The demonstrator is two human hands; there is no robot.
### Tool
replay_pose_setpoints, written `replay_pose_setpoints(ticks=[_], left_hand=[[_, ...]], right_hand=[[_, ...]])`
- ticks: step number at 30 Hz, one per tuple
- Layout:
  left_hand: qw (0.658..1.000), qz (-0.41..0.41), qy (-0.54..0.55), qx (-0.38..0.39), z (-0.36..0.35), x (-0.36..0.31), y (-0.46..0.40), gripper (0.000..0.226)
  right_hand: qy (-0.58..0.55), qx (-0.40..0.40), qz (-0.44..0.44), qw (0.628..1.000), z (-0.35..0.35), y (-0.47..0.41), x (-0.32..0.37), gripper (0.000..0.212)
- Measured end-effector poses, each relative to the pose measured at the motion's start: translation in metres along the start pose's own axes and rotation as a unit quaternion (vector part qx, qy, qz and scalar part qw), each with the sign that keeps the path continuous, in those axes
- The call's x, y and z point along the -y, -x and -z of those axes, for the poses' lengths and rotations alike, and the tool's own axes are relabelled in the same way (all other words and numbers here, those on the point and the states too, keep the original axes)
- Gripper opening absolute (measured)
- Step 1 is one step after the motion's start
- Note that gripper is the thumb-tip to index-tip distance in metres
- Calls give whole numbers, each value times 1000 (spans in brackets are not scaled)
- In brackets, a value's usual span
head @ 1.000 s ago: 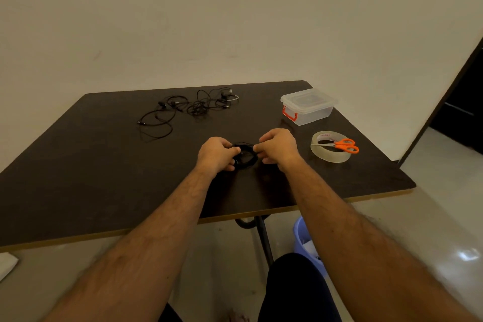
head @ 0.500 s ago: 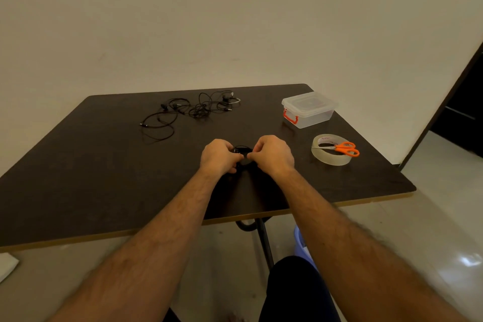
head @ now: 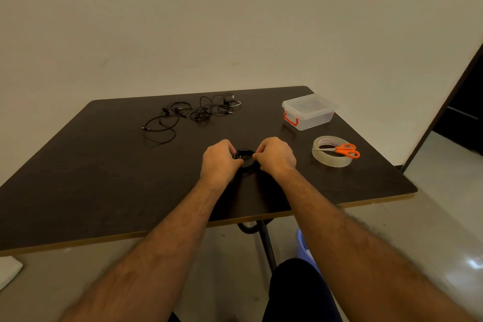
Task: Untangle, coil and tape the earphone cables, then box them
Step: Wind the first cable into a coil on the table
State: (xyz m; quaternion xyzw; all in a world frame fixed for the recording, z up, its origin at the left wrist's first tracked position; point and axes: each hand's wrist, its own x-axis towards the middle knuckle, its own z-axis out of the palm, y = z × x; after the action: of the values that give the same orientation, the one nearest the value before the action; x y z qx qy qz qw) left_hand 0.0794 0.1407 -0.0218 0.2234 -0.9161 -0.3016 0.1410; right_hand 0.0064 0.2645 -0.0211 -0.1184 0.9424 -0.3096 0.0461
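Both hands mid-frame on tabletop [head: 91, 178]: left hand [head: 219, 162] & right hand [head: 277, 155] each pinch the coiled black cable [head: 245, 156] btwn them. Tangled earphones [head: 190, 112] upper left; lidded box [head: 309, 111] upper right.

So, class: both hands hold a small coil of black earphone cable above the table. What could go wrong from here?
1. The coil may spring loose if either the left hand or the right hand lets go to reach for the tape roll.
2. The scissors resting on that roll could slip off when it is lifted.
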Motion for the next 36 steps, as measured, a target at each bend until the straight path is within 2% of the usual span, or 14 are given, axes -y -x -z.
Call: replay_pose_setpoints(ticks=[3, 10, 16, 25, 32, 36], left_hand=[[998, -18, -59, 11, -1, -1, -1, 11], [995, -19, -95, 17, 0, -6, 0, 11], [999, -17, -43, -2, 0, 0, 1, 6], [992, -19, 128, -2, -1, 11, -1, 10], [990, 67, 119, -46, -3, 11, -7, 15], [987, 87, 114, -72, -6, 12, -7, 17]], right_hand=[[18, -3, -2, 1000, 1, -3, 2, 11], [30, 34, -30, 999, 5, -14, 7, 14], [36, 31, -62, 997, 2, -19, 7, 15], [35, 23, -75, 996, -3, -21, 7, 17], [31, 12, -55, 998, -7, -20, 4, 15], [33, 11, -51, 998, -8, -19, 2, 15]])
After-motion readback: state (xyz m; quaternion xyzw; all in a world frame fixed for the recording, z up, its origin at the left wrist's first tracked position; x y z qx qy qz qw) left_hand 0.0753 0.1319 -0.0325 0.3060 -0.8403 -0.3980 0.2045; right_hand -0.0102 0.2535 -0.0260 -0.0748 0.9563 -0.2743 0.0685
